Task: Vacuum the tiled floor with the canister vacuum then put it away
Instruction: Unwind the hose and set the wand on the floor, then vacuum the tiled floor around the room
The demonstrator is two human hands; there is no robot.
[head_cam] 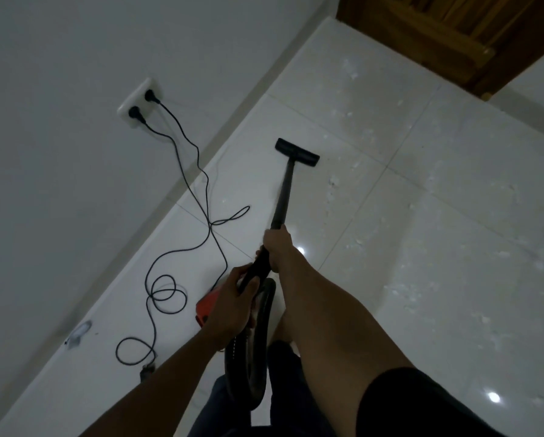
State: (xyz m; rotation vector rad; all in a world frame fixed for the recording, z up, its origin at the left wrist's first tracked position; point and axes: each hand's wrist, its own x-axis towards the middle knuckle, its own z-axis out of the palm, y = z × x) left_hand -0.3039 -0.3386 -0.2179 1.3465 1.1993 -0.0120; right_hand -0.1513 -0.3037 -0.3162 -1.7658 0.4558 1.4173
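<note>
Indoors, both your hands, left hand (233,305) and right hand (278,247), grip the black vacuum wand (282,197); its flat floor head (297,152) rests on glossy white tiled floor (422,216), debris-speckled rightward, red canister (208,305) near left beside the grey wall (59,152).

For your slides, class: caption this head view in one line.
Both hands steer the vacuum wand, floor head on debris-speckled tiles.
</note>
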